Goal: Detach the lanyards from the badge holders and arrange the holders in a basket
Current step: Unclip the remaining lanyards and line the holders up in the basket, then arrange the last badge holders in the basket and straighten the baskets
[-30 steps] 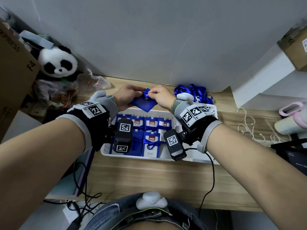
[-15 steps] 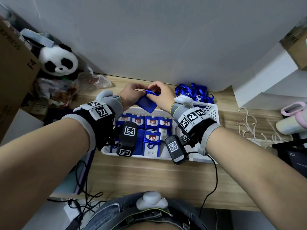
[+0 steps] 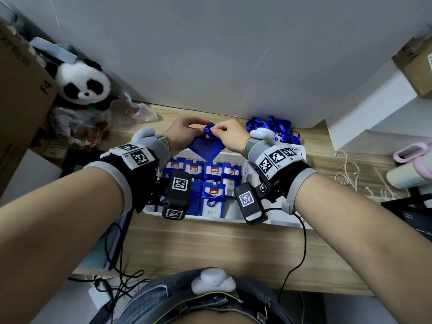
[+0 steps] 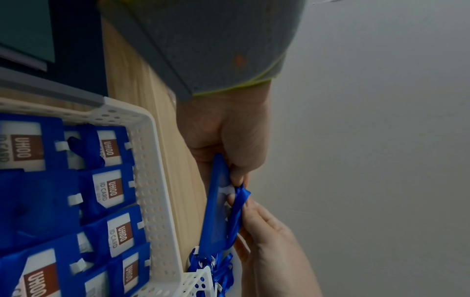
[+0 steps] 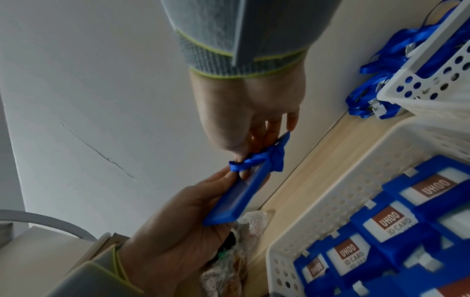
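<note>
A blue badge holder (image 3: pixel 205 147) is held up above the far rim of the white basket (image 3: pixel 236 219), back side toward me. My left hand (image 3: pixel 184 134) grips its left edge (image 5: pixel 236 199). My right hand (image 3: pixel 228 134) pinches the blue lanyard ribbon (image 3: pixel 208 130) wound round the holder's top clip. The ribbon (image 4: pixel 237 211) runs along the holder (image 4: pixel 216 201) between both hands' fingers. Several blue holders with UHOO ID cards (image 3: pixel 214 171) lie in rows in the basket, some with ribbons on them.
A pile of loose blue lanyards (image 3: pixel 274 128) lies behind the basket's right end against the wall. A toy panda (image 3: pixel 84 86), a cardboard box (image 3: pixel 18 94) and plastic bags are at the left. White cords (image 3: pixel 348 174) and a pink-lidded bottle (image 3: pixel 411 164) are at the right.
The hands came close together over the holder, then drew slightly apart. The holder's flat back shows to me again, and the right fingers now pinch the ribbon at its top.
</note>
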Tool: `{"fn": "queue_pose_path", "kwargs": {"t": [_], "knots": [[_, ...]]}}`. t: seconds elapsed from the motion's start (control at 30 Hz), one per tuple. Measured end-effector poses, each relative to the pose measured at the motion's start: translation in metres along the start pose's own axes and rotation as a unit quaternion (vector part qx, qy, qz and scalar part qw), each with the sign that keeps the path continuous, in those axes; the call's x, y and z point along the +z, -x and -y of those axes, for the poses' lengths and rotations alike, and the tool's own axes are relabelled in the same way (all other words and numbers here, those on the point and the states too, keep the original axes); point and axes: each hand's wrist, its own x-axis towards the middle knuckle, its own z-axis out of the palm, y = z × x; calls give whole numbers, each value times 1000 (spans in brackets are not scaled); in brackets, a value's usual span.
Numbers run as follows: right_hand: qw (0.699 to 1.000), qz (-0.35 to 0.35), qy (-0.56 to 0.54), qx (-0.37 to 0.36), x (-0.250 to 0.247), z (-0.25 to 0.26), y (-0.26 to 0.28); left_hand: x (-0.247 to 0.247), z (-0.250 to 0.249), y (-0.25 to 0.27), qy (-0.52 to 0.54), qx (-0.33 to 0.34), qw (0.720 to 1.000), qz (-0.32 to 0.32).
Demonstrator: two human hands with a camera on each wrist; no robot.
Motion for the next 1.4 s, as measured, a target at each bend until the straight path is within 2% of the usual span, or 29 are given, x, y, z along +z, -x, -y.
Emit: {"fn": "queue_pose_path", "kwargs": {"t": [0.3, 0.43, 0.53, 0.6, 0.77, 0.87, 1.0, 1.17, 1.27, 1.4], "knots": [[993, -29, 79, -86, 3, 2, 14, -3, 0, 0, 24, -36, 999, -9], [988, -55, 102, -105, 5, 5, 12, -4, 0, 0, 41, -34, 999, -7], [984, -46, 123, -117, 6, 5, 7, -3, -1, -1, 44, -26, 999, -13], [986, -41, 111, -118, 9, 4, 4, -4, 0, -3, 23, -17, 999, -41], [991, -56, 41, -111, 20, -4, 4, -15, 8, -14, -10, -10, 984, -178], [994, -48, -30, -94, 21, -9, 6, -19, 9, -13, -22, -1, 979, -204], [987, -39, -157, -15, 15, -12, 9, -12, 5, -11, -4, -1, 984, -180], [955, -70, -275, 87, 3, -22, 9, -8, 1, -8, 68, -6, 988, -139], [948, -31, -288, 132, -4, -25, 11, -8, 1, -4, 95, -25, 991, -92], [955, -15, -271, 123, -3, -31, 12, -1, 6, 3, 120, -65, 990, -30]]}}
